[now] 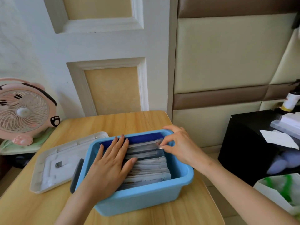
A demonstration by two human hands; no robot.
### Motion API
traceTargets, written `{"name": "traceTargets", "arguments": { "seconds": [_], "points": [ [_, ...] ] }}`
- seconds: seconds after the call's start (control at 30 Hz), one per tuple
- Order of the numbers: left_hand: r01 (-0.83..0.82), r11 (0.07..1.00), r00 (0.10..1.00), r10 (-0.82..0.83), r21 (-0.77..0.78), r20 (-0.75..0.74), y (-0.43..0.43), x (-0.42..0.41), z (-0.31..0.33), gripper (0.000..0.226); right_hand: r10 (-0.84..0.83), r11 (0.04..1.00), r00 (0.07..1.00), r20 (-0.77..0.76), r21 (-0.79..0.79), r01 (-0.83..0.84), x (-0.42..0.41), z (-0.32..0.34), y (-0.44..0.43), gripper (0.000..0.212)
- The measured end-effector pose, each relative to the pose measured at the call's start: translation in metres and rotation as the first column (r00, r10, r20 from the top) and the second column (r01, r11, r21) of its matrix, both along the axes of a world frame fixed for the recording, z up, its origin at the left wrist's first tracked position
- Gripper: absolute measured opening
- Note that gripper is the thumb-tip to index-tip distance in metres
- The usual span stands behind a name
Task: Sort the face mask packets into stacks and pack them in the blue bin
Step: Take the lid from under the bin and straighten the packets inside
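Observation:
The blue bin (146, 197) stands on the wooden table in front of me. Several face mask packets (151, 169) stand on edge in a row inside it, white and grey ones near me and dark blue ones (146, 138) at the far end. My left hand (110, 163) lies flat, fingers spread, on the left part of the row. My right hand (178, 143) reaches over the far right rim and pinches the top corner of one silvery packet (144, 147) between thumb and fingers.
A white lid (56, 163) lies flat to the left of the bin, touching it. A pink desk fan (24, 111) stands at the far left. A black cabinet (243, 143) with papers and a bottle is on the right, with a white bag (279, 190) below it.

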State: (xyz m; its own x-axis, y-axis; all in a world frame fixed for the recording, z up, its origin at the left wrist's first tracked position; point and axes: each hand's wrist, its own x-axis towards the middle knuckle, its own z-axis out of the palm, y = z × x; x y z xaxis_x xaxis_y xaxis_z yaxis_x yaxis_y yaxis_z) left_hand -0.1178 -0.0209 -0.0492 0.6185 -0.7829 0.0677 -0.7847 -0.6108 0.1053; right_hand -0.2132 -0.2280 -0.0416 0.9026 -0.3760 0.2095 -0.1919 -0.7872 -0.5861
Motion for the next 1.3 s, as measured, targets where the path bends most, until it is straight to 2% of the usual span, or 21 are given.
{"name": "traceTargets", "arguments": {
  "seconds": [0.2,0.3,0.37,0.57,0.97,1.13,1.3],
  "points": [
    [0.003,1.0,1.0,-0.003,-0.01,-0.014,0.0,0.0,-0.001,0.109,0.009,0.999,1.0,-0.019,-0.047,-0.01,0.003,-0.002,-0.001,0.01],
    [0.002,1.0,1.0,-0.002,-0.001,-0.017,0.0,0.0,0.0,0.111,-0.01,0.998,0.995,0.096,0.056,0.004,-0.003,-0.004,-0.004,0.014],
    [0.005,1.0,1.0,-0.005,0.002,-0.011,0.0,-0.001,0.0,0.111,0.0,0.993,0.993,0.115,0.12,-0.014,-0.009,-0.003,-0.005,0.021],
    [0.009,1.0,0.999,-0.01,-0.019,-0.033,0.0,0.001,-0.001,0.111,0.072,0.994,0.997,-0.024,0.089,-0.07,-0.009,0.001,-0.003,0.019],
    [0.004,0.999,0.999,-0.005,-0.031,-0.036,0.001,0.001,-0.001,0.11,0.086,0.996,0.995,-0.058,0.022,-0.085,-0.004,-0.001,-0.002,0.012],
    [-0.004,0.999,0.999,0.002,-0.049,-0.042,0.0,0.0,-0.001,0.108,0.074,0.995,0.997,0.019,0.063,-0.075,-0.007,-0.002,-0.003,0.01],
    [-0.002,1.0,1.0,0.001,-0.029,-0.021,0.0,0.001,-0.002,0.109,0.087,0.996,0.994,-0.059,0.007,-0.087,-0.007,0.0,-0.003,0.01]
  ]
}}
